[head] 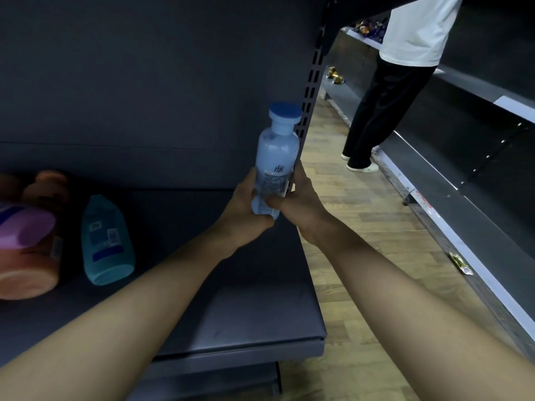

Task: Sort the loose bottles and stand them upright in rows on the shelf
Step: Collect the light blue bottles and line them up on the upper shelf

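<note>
Two hands hold one bottle in the head view, the only view given. The left hand (246, 204) & the right hand (301, 202) both grasp the lower part of the light blue bottle (276, 157). The left fingers curl around its left side and under the base. The right thumb lies across the front of the label, and the other right fingers go behind it. The bottle is nearly upright w/ a darker blue cap (285, 111) on top. It is at the right end of the shelf (231, 314), just beside the slotted post (311, 82). If the base touches the shelf board I cannot tell, as the hands hide it.

On the left part of the same shelf more bottles lie on their sides. A teal bottle (107, 241) lies alone, base toward the camera, well apart from the held one. Left of it, at the frame edge, is a heap: a purple bottle (23, 224) on top of orange bottles (29, 273), partly cut off & blurred.

Bkgd, right side: wooden floor (362, 227) and a second shelving unit (463, 146) along it. A person (388, 105) in white shirt, black trousers & light shoes stands close to that unit. Some small gold items (334, 75) lie on its low shelf, too small to tell what they are.
</note>
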A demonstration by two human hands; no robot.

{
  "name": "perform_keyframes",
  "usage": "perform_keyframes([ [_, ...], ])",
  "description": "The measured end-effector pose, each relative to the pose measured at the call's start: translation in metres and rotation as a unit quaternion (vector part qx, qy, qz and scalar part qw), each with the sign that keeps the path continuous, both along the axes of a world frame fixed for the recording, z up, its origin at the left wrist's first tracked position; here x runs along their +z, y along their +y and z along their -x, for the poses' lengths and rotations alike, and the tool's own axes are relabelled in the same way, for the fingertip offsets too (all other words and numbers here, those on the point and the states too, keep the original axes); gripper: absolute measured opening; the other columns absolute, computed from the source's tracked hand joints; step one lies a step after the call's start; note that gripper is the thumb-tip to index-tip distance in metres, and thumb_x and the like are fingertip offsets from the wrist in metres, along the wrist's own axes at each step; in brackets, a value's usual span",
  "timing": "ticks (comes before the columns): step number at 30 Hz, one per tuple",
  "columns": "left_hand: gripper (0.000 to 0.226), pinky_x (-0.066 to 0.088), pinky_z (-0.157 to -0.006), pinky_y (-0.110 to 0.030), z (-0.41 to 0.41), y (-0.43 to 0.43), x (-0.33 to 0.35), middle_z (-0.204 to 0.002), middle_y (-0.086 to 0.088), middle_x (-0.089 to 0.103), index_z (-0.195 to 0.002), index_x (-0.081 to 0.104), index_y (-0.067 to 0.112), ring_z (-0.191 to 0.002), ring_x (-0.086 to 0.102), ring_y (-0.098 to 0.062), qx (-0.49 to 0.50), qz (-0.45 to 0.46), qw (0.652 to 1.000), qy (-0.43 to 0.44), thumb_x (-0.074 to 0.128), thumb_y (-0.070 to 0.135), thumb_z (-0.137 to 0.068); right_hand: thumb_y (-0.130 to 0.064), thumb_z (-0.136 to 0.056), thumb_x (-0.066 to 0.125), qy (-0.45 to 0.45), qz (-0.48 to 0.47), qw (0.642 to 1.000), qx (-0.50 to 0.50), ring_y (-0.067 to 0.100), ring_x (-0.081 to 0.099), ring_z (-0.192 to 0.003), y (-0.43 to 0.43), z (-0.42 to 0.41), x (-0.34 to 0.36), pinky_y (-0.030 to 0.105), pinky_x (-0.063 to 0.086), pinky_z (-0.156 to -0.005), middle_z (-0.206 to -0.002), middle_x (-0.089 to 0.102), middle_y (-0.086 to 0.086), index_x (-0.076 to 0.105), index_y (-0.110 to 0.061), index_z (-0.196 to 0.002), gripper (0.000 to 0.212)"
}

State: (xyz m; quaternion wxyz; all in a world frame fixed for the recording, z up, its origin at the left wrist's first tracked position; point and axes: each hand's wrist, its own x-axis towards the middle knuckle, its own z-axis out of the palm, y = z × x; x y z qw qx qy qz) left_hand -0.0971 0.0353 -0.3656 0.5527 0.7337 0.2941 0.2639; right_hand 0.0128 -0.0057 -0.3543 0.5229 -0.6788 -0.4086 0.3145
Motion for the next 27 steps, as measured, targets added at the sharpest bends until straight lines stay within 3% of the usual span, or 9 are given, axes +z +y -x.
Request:
perform_keyframes([
  [2,0.076,0.045,-0.072,-0.005,0.000,-0.004,0.002,-0.128,-0.001,0.052,-0.126,0.038,0.039,-0.110,0.052,-0.002,0.006,-0.012,1.000,-0.008,0.055,-0.016,-0.076,-0.015,-0.060,0.073,-0.001,-0.003,1.000,-0.001,0.023,0.055,-0.110,0.000,0.001,0.001,0.040,0.054,-0.088,-0.120,0.052,0.012,0.042,-0.025,-0.124,0.071],
  [4,0.079,0.047,-0.074,-0.006,0.001,-0.008,0.003,-0.123,-0.002,0.055,-0.116,0.037,0.047,-0.105,0.054,-0.001,0.014,-0.018,1.000,-0.021,0.053,-0.019,-0.075,-0.002,-0.071,0.072,0.024,-0.021,0.999,-0.006,0.019,0.059,-0.102,-0.003,0.000,0.002,0.038,0.055,-0.087,-0.112,0.056,0.010,0.041,-0.018,-0.116,0.057],
  [10,0.090,0.051,-0.087,-0.031,0.006,-0.017,-0.003,-0.125,-0.005,0.053,-0.138,0.032,0.032,-0.117,0.053,-0.017,0.031,0.002,0.999,-0.018,0.053,-0.003,-0.058,0.014,-0.074,0.067,0.064,-0.049,0.997,0.009,-0.001,0.053,-0.084,-0.018,0.005,-0.001,0.009,0.050,-0.060,-0.099,0.044,-0.012,0.030,-0.013,-0.121,0.066],
  [12,0.100,0.048,-0.089,-0.030,0.010,-0.021,-0.005,-0.133,0.000,0.046,-0.143,0.023,0.039,-0.123,0.047,-0.012,0.037,0.018,0.999,-0.002,0.049,0.003,-0.054,0.011,-0.073,0.070,0.041,-0.049,0.998,0.005,0.001,0.053,-0.091,-0.019,0.005,-0.002,0.009,0.050,-0.064,-0.102,0.044,-0.012,0.030,-0.012,-0.122,0.067],
  [16,0.102,0.039,-0.104,-0.028,0.016,-0.031,-0.005,-0.145,0.005,0.036,-0.148,0.013,0.036,-0.134,0.034,-0.008,0.025,0.040,0.999,0.016,0.049,-0.010,-0.064,-0.004,-0.059,0.078,-0.062,-0.021,0.998,0.005,0.022,0.046,-0.113,-0.025,0.005,-0.004,0.029,0.050,-0.084,-0.116,0.047,0.003,0.041,-0.020,-0.129,0.081],
  [19,0.098,0.024,-0.116,-0.031,0.018,-0.038,-0.006,-0.154,0.008,0.025,-0.151,0.005,0.030,-0.141,0.021,-0.006,0.030,0.054,0.997,0.037,0.042,-0.019,-0.074,0.005,-0.063,0.077,-0.089,-0.008,0.996,0.004,0.016,0.037,-0.112,-0.035,0.006,-0.003,0.012,0.040,-0.077,-0.111,0.044,-0.001,0.045,-0.017,-0.128,0.076],
  [21,0.098,0.021,-0.118,-0.033,0.018,-0.041,-0.006,-0.155,0.011,0.021,-0.150,0.003,0.034,-0.142,0.018,-0.004,0.030,0.059,0.997,0.045,0.038,-0.020,-0.076,0.007,-0.060,0.079,-0.096,-0.024,0.995,-0.008,0.017,0.043,-0.113,-0.041,0.006,-0.003,0.018,0.043,-0.082,-0.110,0.046,-0.003,0.048,-0.019,-0.120,0.071],
  [24,0.102,0.022,-0.115,-0.024,0.017,-0.045,-0.004,-0.154,0.017,0.018,-0.140,-0.002,0.050,-0.142,0.017,-0.002,0.020,0.059,0.997,0.049,0.036,-0.020,-0.076,0.007,-0.061,0.080,-0.064,-0.026,0.997,-0.033,0.003,0.055,-0.092,-0.049,0.008,-0.003,0.015,0.048,-0.077,-0.098,0.055,-0.014,0.047,-0.026,-0.109,0.067],
  [27,0.100,0.023,-0.100,-0.006,0.016,-0.049,0.000,-0.143,0.027,0.020,-0.131,-0.005,0.055,-0.136,0.019,0.004,0.012,0.044,0.997,0.058,0.035,-0.019,-0.077,0.004,-0.063,0.080,-0.010,-0.009,0.998,-0.062,0.009,0.059,-0.093,-0.052,0.008,-0.006,0.017,0.050,-0.075,-0.096,0.060,-0.014,0.054,-0.016,-0.115,0.062],
])
